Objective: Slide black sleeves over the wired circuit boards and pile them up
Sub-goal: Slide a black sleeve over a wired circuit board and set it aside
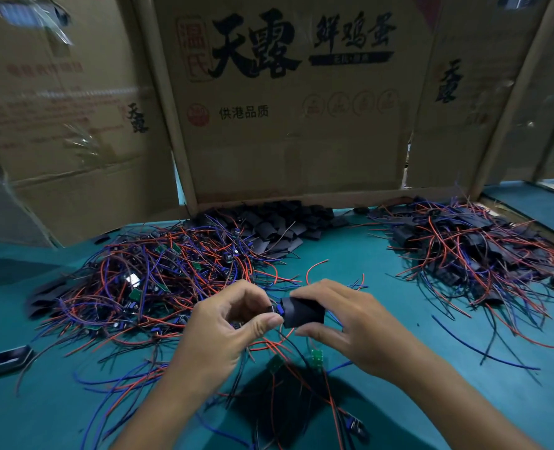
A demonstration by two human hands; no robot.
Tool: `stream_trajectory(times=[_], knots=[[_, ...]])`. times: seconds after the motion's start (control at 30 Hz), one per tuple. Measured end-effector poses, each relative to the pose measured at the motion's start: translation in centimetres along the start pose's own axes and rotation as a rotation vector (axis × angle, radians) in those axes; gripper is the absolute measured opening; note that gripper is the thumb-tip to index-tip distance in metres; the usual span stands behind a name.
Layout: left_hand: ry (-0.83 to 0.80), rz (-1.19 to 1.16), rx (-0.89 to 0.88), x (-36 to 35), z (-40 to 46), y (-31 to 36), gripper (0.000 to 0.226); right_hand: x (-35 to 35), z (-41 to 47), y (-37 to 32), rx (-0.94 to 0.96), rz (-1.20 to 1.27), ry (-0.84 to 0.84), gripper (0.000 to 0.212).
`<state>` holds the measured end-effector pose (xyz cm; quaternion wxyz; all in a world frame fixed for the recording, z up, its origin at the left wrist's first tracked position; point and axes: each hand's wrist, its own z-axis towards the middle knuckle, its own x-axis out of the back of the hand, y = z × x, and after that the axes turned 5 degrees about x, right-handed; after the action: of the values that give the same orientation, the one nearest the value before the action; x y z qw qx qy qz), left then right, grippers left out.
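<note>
Holding a black sleeve [303, 312] between curled fingers and thumb, the right hand [344, 323] is hovering above the teal table [382, 401] near the middle of the view, with the sleeve's open end facing left. Meeting it from the other side, the left hand [227, 326] is pinching a small wired circuit board [277, 309] between thumb and forefinger, and the board's blue-tipped end is sitting right at the sleeve's mouth, touching it; how far it is inside I cannot tell. Red, blue and black wires are trailing down from the board, hanging under both hands and spreading over the table toward the near edge, where two small green boards [316, 355] are lying among them. Off to the left, a big tangle of unsleeved boards [146, 280] with red and blue leads is sprawling across the table. Behind it, against the cardboard wall [285, 125] printed with large black characters, a heap of empty sleeves [275, 225] is lying flat and loosely stacked. Well apart on the right, the pile of finished pieces [470, 251] is sitting with black sleeves showing among fanned-out wires. One stray sleeve [9, 358] is resting alone near the table's left edge, and a single blue wire [477, 349] is lying loose just in front of the finished pile.
</note>
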<state>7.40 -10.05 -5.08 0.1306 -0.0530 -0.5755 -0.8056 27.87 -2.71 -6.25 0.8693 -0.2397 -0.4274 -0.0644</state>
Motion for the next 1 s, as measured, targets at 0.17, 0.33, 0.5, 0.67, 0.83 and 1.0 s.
stream_trajectory(times=[0.17,0.33,0.5,0.67,0.83,1.0], knots=[[0.003,-0.084,0.03,0.1,0.3,-0.5,0.016,-0.3,0.0,0.0,0.002,0.025,0.057,0.042],[-0.005,-0.102,0.05,0.3,0.4,-0.7,0.011,-0.4,-0.1,0.0,-0.005,0.018,0.109,0.042],[-0.008,-0.093,0.045,0.2,0.3,-0.7,0.012,-0.6,0.1,-0.1,0.047,0.009,0.062,0.04],[0.002,-0.168,0.09,0.2,0.2,-0.6,0.012,-0.5,0.1,-0.3,0.043,0.023,0.09,0.039],[-0.038,-0.362,0.245,0.0,0.3,-0.8,0.021,-0.5,0.1,-0.6,0.065,0.0,0.077,0.04],[-0.034,-0.445,0.371,-0.1,0.2,-1.2,0.026,-0.6,0.0,-1.0,0.091,-0.036,0.035,0.041]])
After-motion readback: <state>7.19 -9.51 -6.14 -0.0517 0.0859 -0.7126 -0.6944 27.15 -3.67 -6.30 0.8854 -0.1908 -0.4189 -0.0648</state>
